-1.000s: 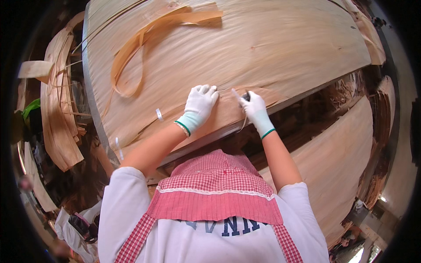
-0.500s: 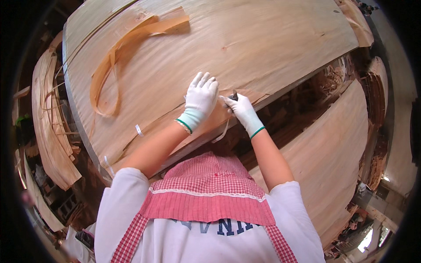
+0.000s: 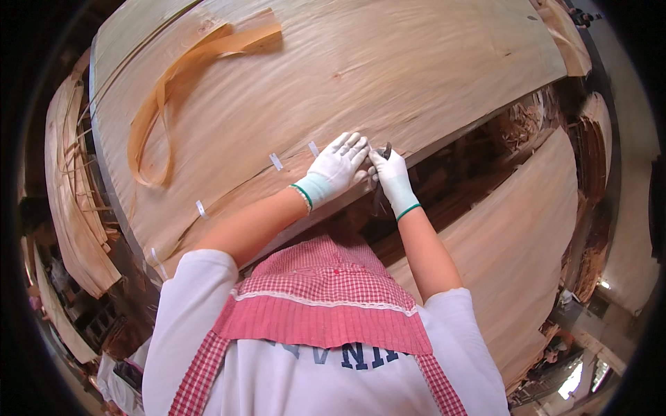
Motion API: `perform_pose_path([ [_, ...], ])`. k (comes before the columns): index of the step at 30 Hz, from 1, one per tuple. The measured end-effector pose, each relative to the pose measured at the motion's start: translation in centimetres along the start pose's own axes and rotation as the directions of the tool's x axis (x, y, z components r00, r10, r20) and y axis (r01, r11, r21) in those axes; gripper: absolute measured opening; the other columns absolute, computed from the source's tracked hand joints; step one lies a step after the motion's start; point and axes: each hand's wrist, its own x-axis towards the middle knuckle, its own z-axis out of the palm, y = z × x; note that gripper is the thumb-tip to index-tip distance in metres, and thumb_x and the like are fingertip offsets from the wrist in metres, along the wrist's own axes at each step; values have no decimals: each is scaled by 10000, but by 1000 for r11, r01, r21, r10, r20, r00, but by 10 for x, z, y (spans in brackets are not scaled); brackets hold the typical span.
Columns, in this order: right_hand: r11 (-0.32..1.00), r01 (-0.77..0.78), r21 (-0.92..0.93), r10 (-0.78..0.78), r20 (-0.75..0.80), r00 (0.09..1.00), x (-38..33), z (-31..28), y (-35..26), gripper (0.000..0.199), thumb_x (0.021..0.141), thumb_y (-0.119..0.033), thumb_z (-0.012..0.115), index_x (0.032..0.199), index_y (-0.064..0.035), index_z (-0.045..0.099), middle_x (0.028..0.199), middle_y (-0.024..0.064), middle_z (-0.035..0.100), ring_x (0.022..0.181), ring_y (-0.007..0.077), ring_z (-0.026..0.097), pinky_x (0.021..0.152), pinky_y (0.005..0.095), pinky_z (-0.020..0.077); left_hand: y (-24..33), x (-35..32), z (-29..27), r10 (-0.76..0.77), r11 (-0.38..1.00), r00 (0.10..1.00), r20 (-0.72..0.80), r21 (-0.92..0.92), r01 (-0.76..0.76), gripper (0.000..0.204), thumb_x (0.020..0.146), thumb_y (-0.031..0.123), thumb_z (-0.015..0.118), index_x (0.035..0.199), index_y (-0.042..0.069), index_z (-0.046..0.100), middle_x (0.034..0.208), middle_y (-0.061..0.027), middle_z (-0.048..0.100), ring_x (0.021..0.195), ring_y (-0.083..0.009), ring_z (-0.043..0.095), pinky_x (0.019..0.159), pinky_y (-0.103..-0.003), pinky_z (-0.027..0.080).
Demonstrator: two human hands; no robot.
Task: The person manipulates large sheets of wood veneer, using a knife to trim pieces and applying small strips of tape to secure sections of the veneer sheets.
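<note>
Nearest to us lie the red-and-white checked apron (image 3: 326,298) and the white shirt, from which both bare forearms reach up to the work. We see the left hand (image 3: 336,170), in a white knit glove with a green cuff, laid palm-down with its fingers spread on the near edge of the large wood veneer sheet (image 3: 388,76). Just beside it, fingertips almost touching, the right hand (image 3: 392,177) in a matching glove is closed around a small dark tool (image 3: 387,150), whose tip meets the sheet at that same edge. The sheet thus lies under and beyond both hands, spreading away across the table. Short strips of white tape (image 3: 276,161) cross a split in the veneer to the left of the left hand. Farther off, a looped strip of veneer (image 3: 163,97) rests on the sheet's far left part. A second veneer sheet (image 3: 513,229) lies lower, to the right.
</note>
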Motion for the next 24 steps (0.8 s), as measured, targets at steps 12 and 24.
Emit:
perform_pose_path([
  [12,993,-19,-113,29,94,995,-1,-44,-9,143,912,-176,636,919,-35,618,741,-22,597,540,49,486,473,181,359,17,30,36,19,989,1000,-11,-149,-21,481,764,255,635,1193,42,585,1199,-121,551,1198,-256,456,1047,-361,341],
  [24,798,284,-532,-23,444,896,-45,-32,-56,104,930,-122,594,865,-46,564,735,16,589,579,67,512,499,238,419,16,-92,-16,-413,911,785,-462,-206,357,298,755,147,603,1036,52,614,1118,-149,593,1107,-316,544,1007,-474,405],
])
